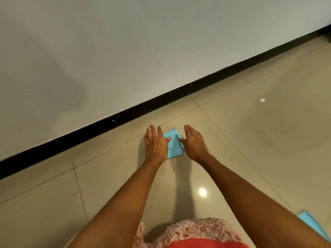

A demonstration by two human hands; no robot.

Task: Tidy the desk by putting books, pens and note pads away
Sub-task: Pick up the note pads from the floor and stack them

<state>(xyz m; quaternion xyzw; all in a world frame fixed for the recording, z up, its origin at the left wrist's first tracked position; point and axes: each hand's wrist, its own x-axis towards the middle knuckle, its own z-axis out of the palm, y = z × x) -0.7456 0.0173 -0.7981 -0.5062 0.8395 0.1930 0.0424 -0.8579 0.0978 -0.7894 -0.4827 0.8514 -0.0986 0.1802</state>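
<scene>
Head view, angled steeply down, floor and wall

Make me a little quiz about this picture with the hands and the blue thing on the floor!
1. True or false: the blue pad lies on a wooden desk.
2. What thin thing lies on top of the blue pad?
A) a spoon B) a pen C) a ruler
3. Fill in: both hands have their fingers ____, holding nothing.

Key:
1. False. It lies on the tiled floor, near the black skirting.
2. B, a pen, between the left hand and the right hand.
3. Straight. Another blue sheet shows at the lower right edge.
</scene>
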